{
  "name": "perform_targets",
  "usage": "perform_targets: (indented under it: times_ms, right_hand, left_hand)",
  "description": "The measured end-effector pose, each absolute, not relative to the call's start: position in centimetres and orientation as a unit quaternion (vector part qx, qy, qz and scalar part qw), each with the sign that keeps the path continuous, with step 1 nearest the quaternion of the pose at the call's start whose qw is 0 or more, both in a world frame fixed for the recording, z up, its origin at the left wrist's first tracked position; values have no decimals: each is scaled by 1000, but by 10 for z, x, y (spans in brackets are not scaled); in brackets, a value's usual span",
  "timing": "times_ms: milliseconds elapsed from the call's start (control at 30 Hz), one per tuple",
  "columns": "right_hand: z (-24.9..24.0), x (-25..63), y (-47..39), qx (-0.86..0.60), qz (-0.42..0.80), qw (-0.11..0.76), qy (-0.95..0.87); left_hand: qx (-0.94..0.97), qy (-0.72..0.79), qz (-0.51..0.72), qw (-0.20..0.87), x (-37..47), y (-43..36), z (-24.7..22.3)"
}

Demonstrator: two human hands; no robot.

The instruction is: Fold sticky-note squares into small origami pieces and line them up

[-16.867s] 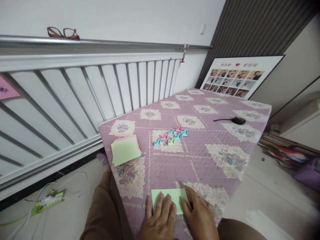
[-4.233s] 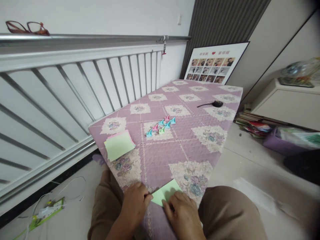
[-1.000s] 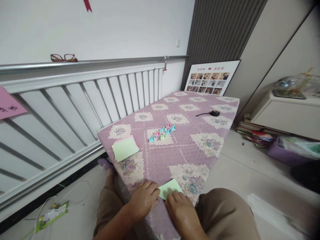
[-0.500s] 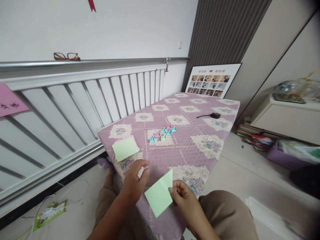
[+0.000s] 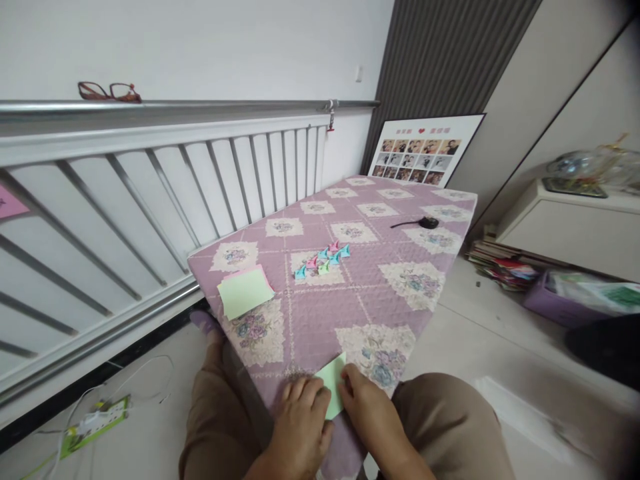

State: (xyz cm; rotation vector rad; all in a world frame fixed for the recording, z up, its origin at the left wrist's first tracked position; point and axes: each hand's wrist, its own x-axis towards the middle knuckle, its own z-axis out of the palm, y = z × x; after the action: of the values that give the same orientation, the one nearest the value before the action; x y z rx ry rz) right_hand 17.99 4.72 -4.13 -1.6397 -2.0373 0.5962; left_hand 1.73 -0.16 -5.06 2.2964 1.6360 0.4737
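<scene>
A light green square sheet of paper (image 5: pixel 332 385) lies near the close corner of the cloth-covered table, with its left part hidden under my fingers. My left hand (image 5: pixel 301 417) is curled over the paper's left side, its fingers together. At the right edge, my right hand (image 5: pixel 369 407) pinches the sheet between thumb and fingers. Farther left rests a stack of paper sheets (image 5: pixel 245 293), green on top with pink showing beneath. Beyond the hands sits a cluster of several small folded paper pieces (image 5: pixel 323 259) in blue, pink and green.
A black cord with a round end (image 5: pixel 429 223) lies on the far right of the purple floral tablecloth (image 5: pixel 320 320). The white radiator (image 5: pixel 240 177) runs along the left edge, with glasses (image 5: pixel 110 92) above it. A power strip (image 5: pixel 95 427) is on the floor.
My left hand has come down onto the paper's left side and closed over it. The right hand keeps its hold on the edge. The sheet now sits lower, partly covered.
</scene>
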Motion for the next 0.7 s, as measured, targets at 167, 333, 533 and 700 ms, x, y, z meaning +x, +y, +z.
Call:
perform_targets:
  times_ms: [167, 333, 533, 700]
  right_hand:
    - [-42, 183, 42, -511, 86, 228, -824]
    - [-37, 188, 29, -429, 160, 259, -850]
    - [-44, 191, 24, -453, 162, 264, -836]
    - [-53, 190, 23, -447, 122, 289, -838]
  left_hand:
    - [813, 542, 178, 112, 18, 3, -56]
    - [806, 545, 195, 124, 13, 5, -51]
    - [824, 523, 162, 147, -2, 10, -36]
    - [819, 537, 142, 146, -14, 9, -36]
